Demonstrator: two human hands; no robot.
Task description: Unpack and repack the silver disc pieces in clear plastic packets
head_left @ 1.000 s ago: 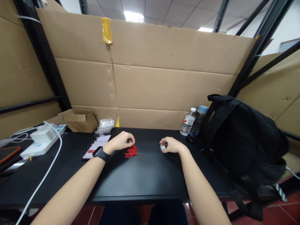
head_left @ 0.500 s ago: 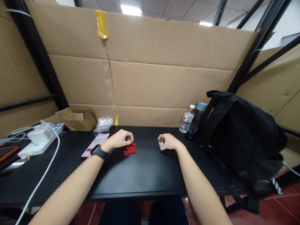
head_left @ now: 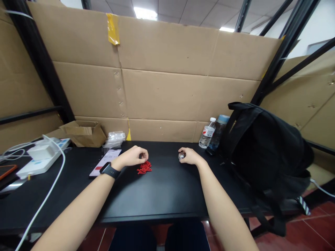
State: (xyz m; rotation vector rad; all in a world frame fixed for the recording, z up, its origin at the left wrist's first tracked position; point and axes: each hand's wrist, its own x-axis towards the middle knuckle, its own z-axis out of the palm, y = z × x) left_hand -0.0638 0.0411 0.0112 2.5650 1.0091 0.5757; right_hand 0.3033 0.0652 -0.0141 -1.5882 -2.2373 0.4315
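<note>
A loose pile of red cords (head_left: 144,169) lies on the black table (head_left: 159,198), left of its middle and nearer the back edge than the front. The left hand (head_left: 134,156) is at the pile's far side, its thumb and fingers curled together; whether they pinch a strand cannot be told. Well apart, right of the middle, the right hand (head_left: 191,157) grips a small shiny round object (head_left: 181,157) between thumb and fingers; whether it rests on the tabletop is unclear. The cords look tangled, so a tug on one would probably drag others along; the round object could roll off towards the back edge if the right fingers slackened. The left wrist, wearing a dark watch (head_left: 111,170), passes close by the phone (head_left: 106,160), and a careless sweep might nudge it. Both forearms reach in over the front edge, angled inward, with wrists bent and fingers pointing downward. Towards the back edge, at the right, stands a water bottle (head_left: 207,135) beside a backpack (head_left: 269,150).
</note>
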